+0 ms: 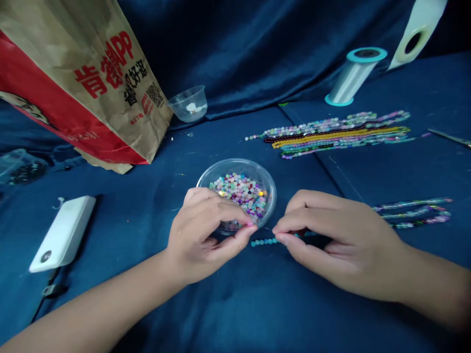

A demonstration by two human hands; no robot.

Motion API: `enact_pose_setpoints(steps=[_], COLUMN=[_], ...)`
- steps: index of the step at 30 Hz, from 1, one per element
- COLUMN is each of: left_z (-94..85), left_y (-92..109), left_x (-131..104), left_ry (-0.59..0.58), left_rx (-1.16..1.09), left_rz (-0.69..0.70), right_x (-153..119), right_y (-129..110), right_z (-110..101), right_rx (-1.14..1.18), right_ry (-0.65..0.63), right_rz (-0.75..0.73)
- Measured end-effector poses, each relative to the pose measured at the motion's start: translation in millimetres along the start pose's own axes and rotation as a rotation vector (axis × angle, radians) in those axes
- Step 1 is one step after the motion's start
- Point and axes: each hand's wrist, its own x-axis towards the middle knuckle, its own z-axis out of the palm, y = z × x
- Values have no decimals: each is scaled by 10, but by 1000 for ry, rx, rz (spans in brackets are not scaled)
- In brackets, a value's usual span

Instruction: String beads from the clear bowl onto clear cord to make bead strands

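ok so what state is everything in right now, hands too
Left hand: pinching a pink bead
Right hand: fingertips pinched on a thin thread
Bowl: uncovered, upright, holding mixed beads
Turquoise strand: lying flat, partly hidden by the right hand
Far bead strands: laid lengthwise, side by side
Spool: standing upright
Paper bag: standing, top out of view
White power bank: lying down; on or off, can't tell

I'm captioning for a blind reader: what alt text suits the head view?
A left hand pinches a pink bead and a right hand a thin thread, by a clear bowl of mixed beads on blue cloth. Strung beads and a spool are at right, a paper bag at left.
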Motion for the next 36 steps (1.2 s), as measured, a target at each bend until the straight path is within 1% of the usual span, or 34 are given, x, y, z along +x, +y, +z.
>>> enact_pose_setpoints(steps=[4, 10, 22, 27, 31, 36], left_z=[-14, -12, -13, -24, -24, -18], left_y=[-10, -26, -52, -70, -89, -74], left_x=[-1, 17, -32, -28, -16, 5], left_ry=[-25, -39, -24, -27, -13, -23], left_rx=[-2, 19, 19, -2, 8, 10], left_rz=[5, 16, 46, 50, 92, 97], right_x=[8, 3, 17, 14, 12, 5], right_y=[25, 15, -6, -11, -3, -8], right_z=[3, -12, -20, -23, -37, -41], right_rx=[-20, -25, -28, -24, -12, -1], right_ry=[-27, -48, -17, -17, -7, -8], right_rz=[-18, -5, -22, -21, -52, -53])
